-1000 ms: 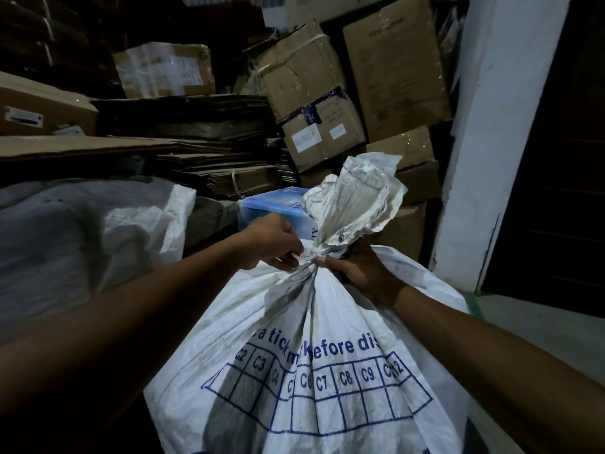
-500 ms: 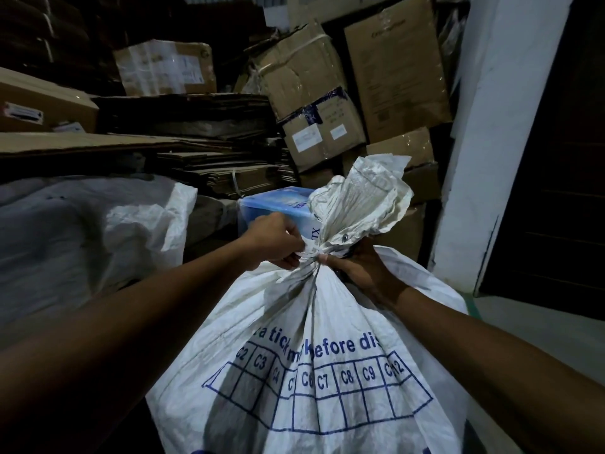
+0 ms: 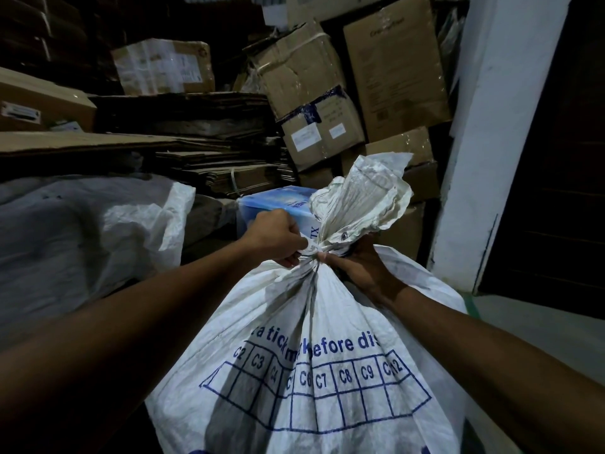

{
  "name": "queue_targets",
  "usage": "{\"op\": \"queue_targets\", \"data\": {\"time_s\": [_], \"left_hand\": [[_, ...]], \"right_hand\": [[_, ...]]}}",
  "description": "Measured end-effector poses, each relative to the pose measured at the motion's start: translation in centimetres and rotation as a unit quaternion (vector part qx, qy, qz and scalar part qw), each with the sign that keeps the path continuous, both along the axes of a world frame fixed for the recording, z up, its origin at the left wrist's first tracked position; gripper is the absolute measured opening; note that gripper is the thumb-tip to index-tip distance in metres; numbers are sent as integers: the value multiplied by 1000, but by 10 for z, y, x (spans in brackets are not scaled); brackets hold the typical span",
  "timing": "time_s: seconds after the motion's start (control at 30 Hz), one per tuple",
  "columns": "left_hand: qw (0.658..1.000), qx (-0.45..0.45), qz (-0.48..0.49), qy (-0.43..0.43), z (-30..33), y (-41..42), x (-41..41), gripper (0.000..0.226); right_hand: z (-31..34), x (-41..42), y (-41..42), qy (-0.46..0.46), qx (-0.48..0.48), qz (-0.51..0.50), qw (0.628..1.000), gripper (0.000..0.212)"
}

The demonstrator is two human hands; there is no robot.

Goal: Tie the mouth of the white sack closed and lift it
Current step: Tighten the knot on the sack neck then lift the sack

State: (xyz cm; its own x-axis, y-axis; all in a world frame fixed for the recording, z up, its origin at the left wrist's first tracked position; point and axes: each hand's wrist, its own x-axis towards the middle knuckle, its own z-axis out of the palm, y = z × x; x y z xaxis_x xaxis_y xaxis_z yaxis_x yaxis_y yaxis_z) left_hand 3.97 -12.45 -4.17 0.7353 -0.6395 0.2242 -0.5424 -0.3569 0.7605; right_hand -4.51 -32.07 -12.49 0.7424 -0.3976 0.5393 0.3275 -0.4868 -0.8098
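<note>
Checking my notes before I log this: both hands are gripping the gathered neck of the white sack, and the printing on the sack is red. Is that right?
Not quite. The head view shows the printing on the white sack is blue, not red. The rest holds: the left hand and right hand are both gripping the sack's gathered neck.

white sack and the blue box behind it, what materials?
White sack: looks like woven polypropylene, matte, going by the fine weave lines, stiff crinkled mouth and printed blue grid. Blue box: smooth and slightly glossy, possibly plastic wrap or coated card; mostly hidden, so uncertain.
</note>
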Motion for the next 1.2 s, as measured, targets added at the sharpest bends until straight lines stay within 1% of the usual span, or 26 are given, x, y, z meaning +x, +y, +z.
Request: {"op": "queue_targets", "data": {"time_s": [0.33,0.47,0.7,0.8,0.9,0.97,1.0,1.03,1.1,1.17,1.2], "left_hand": [[1000,22,-13,-13,-2,-4,1,4],[999,26,-9,-34,-6,-5,3,7],[996,27,4,-85,-10,-9,4,8],[989,59,-4,-135,-11,-11,5,10],[981,81,-4,-178,-12,-13,7,10],[977,91,0,-194,-12,-14,7,10],[978,96,-1,-187,-11,-15,7,10],[982,95,-7,-162,-10,-15,7,9],[995,81,-25,-52,-4,-12,9,7],[995,61,-47,58,5,-5,12,10],[993,51,-57,92,8,-2,13,13]], "right_hand": [[-1,2,-1,0,-5,-14,1000,80],[-2,3,0,1,-4,-20,1000,88],[-8,7,-5,2,-37,-32,999,81],[-5,3,-1,5,-47,-41,998,76],[-3,2,3,-1,-48,-38,998,63],[-2,1,5,-14,-47,-37,998,65],[-2,0,5,-14,-45,-34,998,64],[-2,-1,5,-11,-44,-33,998,61],[0,-2,5,-3,-48,-39,998,53],[4,-6,8,5,-45,-43,998,54],[4,-6,9,5,-48,-42,998,57]]}}
